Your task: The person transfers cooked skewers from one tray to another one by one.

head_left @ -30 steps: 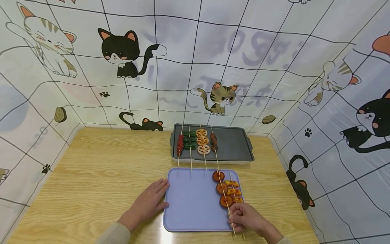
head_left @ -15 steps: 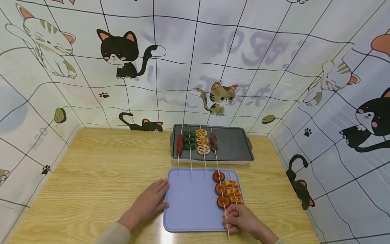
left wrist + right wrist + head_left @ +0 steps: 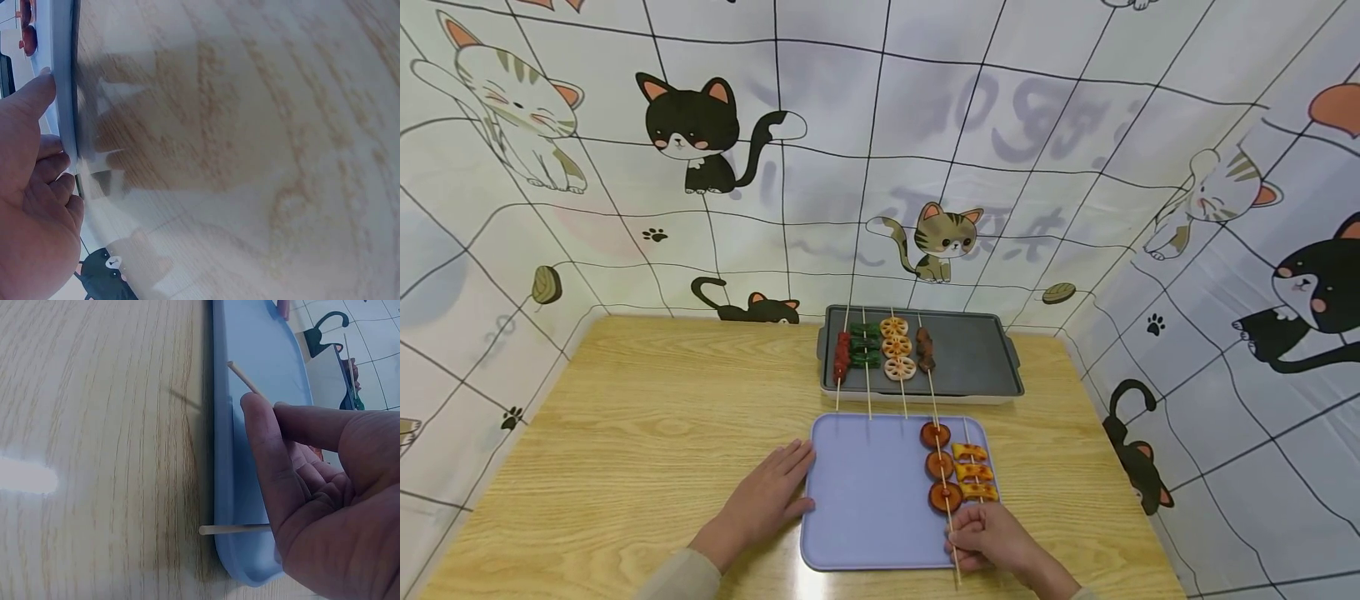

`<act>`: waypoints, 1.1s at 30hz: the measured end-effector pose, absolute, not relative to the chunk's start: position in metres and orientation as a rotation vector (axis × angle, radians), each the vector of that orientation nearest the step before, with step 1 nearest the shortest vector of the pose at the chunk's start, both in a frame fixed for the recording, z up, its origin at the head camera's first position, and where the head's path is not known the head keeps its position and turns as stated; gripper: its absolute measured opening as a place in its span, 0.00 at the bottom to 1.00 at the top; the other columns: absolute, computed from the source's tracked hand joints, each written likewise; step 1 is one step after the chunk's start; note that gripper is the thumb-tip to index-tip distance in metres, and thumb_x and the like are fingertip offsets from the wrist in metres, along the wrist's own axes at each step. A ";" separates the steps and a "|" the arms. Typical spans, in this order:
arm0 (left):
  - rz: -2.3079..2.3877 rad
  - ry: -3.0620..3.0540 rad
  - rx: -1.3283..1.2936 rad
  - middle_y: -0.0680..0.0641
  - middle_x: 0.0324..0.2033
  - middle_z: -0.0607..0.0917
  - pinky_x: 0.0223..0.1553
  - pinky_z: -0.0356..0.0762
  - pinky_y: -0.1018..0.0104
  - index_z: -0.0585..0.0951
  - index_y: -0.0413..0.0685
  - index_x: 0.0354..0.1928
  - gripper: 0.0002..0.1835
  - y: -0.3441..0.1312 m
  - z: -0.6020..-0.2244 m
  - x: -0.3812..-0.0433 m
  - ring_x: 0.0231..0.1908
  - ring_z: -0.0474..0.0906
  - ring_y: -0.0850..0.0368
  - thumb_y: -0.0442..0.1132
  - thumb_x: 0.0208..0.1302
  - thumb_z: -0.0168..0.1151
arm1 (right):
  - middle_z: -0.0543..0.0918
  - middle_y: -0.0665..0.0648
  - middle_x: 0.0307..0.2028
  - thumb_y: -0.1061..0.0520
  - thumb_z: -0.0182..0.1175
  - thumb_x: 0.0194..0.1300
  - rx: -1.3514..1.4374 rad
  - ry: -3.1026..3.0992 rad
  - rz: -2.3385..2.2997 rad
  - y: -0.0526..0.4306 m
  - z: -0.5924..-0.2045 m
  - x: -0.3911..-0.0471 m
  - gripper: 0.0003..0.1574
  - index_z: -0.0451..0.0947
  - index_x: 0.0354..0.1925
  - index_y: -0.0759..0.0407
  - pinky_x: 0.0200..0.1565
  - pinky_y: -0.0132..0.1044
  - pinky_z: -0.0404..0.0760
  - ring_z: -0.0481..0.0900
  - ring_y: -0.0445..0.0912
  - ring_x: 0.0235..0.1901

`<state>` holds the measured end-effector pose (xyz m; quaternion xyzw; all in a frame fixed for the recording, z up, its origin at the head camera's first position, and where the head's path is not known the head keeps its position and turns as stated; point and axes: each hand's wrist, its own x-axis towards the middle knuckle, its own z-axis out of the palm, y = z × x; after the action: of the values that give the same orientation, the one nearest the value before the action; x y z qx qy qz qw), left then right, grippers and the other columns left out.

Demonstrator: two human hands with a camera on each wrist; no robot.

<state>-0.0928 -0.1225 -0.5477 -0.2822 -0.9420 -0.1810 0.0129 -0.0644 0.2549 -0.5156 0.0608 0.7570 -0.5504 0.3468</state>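
Where the wooden table (image 3: 662, 400) stretches to the left of the lilac tray (image 3: 868, 500), a pale sleeve (image 3: 681, 577) leads to the left hand (image 3: 767, 493), which lies at the tray's left edge, fingers straight and close together, thumb set apart with its tip at the rim. Just beyond the tray's far edge sits a dark grill pan (image 3: 973, 354) bearing four skewers, their bare stick ends pointing back toward the tray. From the left come a red skewer (image 3: 841, 358), a green skewer (image 3: 872, 345), a lotus-root skewer (image 3: 891, 346) and a brown meat skewer (image 3: 925, 346). Over the tray's right part is the mushroom skewer (image 3: 939, 465), three round, glossy slices in a row; whether they rest on the tray I cannot tell. Right of it, along the tray's right edge, lies the yellow skewer (image 3: 974, 472). At the tray's near right corner, the right hand (image 3: 996, 542) pinches the mushroom skewer's stick between thumb and forefinger, and both sticks' lower ends poke out past the near rim. Farther right of the tray hangs a wall sheet (image 3: 1225, 367) printed with cats.
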 end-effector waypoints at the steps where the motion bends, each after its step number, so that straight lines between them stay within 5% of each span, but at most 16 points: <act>1: -0.565 -2.933 -0.878 0.39 0.69 0.70 0.72 0.63 0.47 0.69 0.36 0.67 0.36 -0.123 -0.548 -0.093 0.70 0.64 0.41 0.51 0.63 0.64 | 0.88 0.56 0.30 0.62 0.62 0.65 0.158 1.971 -1.423 0.255 -0.516 -0.064 0.09 0.79 0.40 0.69 0.31 0.33 0.89 0.85 0.39 0.27; 33: -0.566 -2.972 -0.867 0.40 0.70 0.69 0.74 0.61 0.49 0.68 0.37 0.68 0.37 -0.122 -0.545 -0.092 0.71 0.63 0.42 0.51 0.64 0.63 | 0.86 0.53 0.26 0.61 0.62 0.64 0.132 2.013 -1.386 0.260 -0.511 -0.065 0.10 0.79 0.38 0.70 0.31 0.37 0.90 0.85 0.40 0.24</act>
<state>-0.0921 -0.1216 -0.5449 -0.2754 -0.9443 -0.1800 -0.0027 -0.0654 0.2603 -0.5113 0.0506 0.7733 -0.5327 0.3401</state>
